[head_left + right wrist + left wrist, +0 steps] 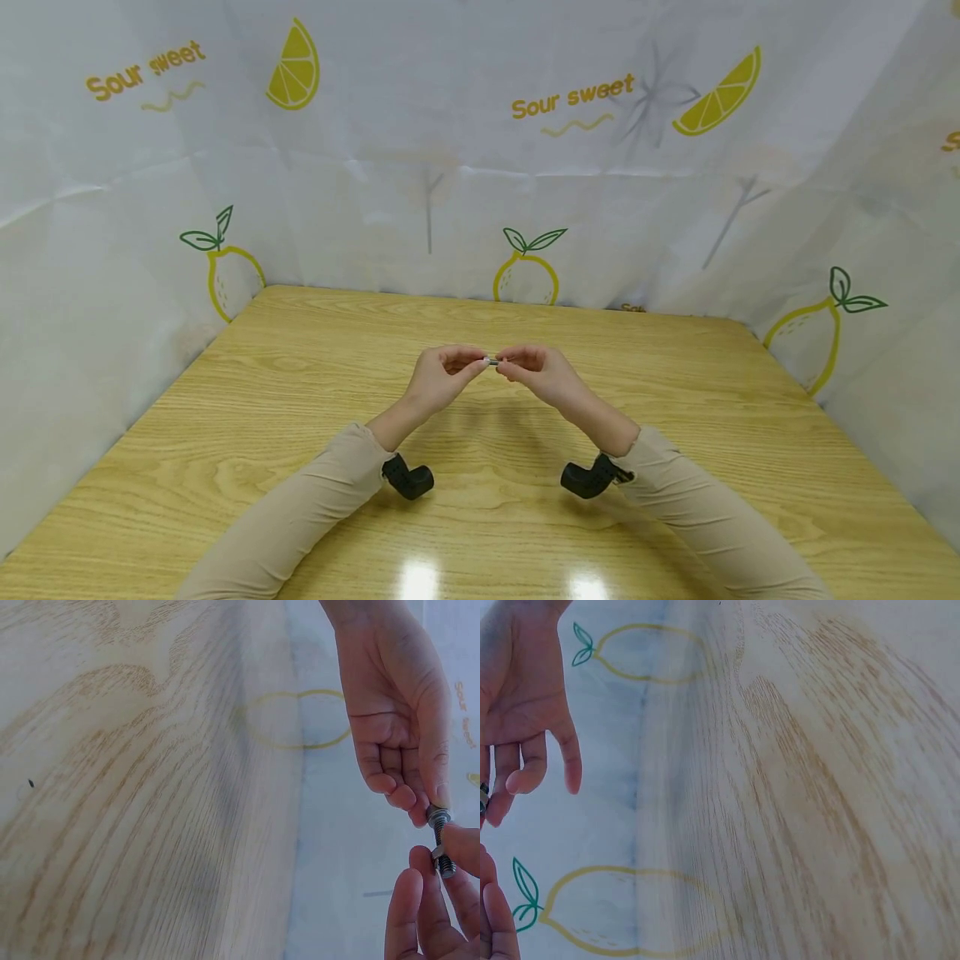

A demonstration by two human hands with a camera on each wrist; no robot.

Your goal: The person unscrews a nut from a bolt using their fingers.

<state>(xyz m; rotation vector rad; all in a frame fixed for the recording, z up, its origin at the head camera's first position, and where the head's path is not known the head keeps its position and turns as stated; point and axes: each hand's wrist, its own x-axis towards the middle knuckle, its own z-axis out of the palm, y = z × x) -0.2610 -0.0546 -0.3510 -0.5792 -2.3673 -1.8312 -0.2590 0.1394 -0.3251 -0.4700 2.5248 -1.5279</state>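
Note:
A small metal bolt (442, 836) with a threaded shank is held between the two hands, above the table. My right hand (546, 377) pinches its thicker end between thumb and fingertips. The left hand (442, 379) grips the threaded end, with the left thumb (461, 847) across the shank. Beside that thumb, a small shiny metal piece (438, 853) sits against the thread. From the left wrist, my left palm (525, 682) shows with its fingers pointing down, and the bolt (484, 796) is cut off at the frame edge.
A light wood-grain table (300, 400) spreads under both forearms. White cloth (360, 225) printed with lemons hangs behind it and along the sides. Each wrist carries a black camera mount, one on the left (408, 477) and one on the right (588, 477).

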